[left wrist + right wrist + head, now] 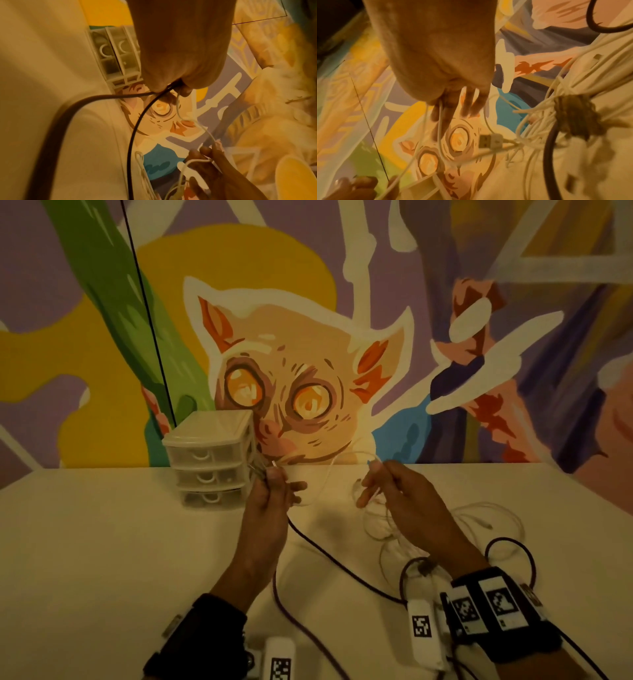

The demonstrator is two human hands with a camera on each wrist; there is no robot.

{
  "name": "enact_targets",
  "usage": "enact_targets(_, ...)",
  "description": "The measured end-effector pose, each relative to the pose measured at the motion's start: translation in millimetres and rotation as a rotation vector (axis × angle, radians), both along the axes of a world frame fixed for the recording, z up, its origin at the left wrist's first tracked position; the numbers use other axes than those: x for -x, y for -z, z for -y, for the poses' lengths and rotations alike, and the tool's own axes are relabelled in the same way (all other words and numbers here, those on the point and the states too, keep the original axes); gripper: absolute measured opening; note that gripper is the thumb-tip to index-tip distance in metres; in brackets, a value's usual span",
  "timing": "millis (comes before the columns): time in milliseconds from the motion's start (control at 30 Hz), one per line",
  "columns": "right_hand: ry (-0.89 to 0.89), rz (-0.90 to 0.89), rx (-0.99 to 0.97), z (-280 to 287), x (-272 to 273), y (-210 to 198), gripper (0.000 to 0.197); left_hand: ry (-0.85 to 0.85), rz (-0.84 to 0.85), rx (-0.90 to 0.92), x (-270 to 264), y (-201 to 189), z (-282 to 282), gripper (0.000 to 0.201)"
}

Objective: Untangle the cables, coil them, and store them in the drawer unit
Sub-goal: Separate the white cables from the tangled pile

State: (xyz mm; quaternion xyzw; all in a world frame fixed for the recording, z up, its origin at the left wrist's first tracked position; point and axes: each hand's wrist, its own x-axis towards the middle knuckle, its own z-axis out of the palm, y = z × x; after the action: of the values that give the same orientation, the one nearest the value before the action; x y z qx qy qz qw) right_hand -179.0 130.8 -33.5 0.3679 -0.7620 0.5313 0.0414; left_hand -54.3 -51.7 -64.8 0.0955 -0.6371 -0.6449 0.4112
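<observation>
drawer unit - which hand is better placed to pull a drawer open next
Left, probably. The left hand is right beside the drawer unit, though it grips cable ends. The right hand is farther off, pinching the white cable.

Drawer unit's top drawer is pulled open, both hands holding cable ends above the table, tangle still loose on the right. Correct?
Not quite: the head view shows all three drawers of the drawer unit closed. The rest holds: the left hand and right hand hold cable ends above the table, with the tangle still loose on the right.
</observation>
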Motion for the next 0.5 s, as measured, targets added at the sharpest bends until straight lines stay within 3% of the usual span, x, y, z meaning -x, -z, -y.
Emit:
enact_targets(100, -0.156, 0.221, 0.023, -1.8, -2.3, 4.7, 0.044, 0.141, -0.088, -0.103, -4.1, -6.4, 3.9, 0.030)
enact_targets(200, -0.056, 0.263, -0.074, -3.8, 2.6, 12.9, 0.041, 0.115, -0.084, -0.146, -5.7, -8.4, 5.1, 0.031)
enact_targets(333, 0.020, 0.090, -0.221, -5.5, 5.2, 17.3, 0.031, 0.076, 0.078, -0.029, -8.3, -9.0, 4.7, 0.035)
enact_targets(400, -0.040, -0.023, -0.316, -6.7, 4.5, 16.8, 0.028, 0.059, 0.178, 0.081, -10.5, -8.0, 4.1, 0.039)
enact_targets(500, -0.129, -0.146, -0.416, -3.9, 2.0, 17.0, 0.027, 0.095, 0.245, 0.150, -15.5, -10.8, 0.4, 0.027)
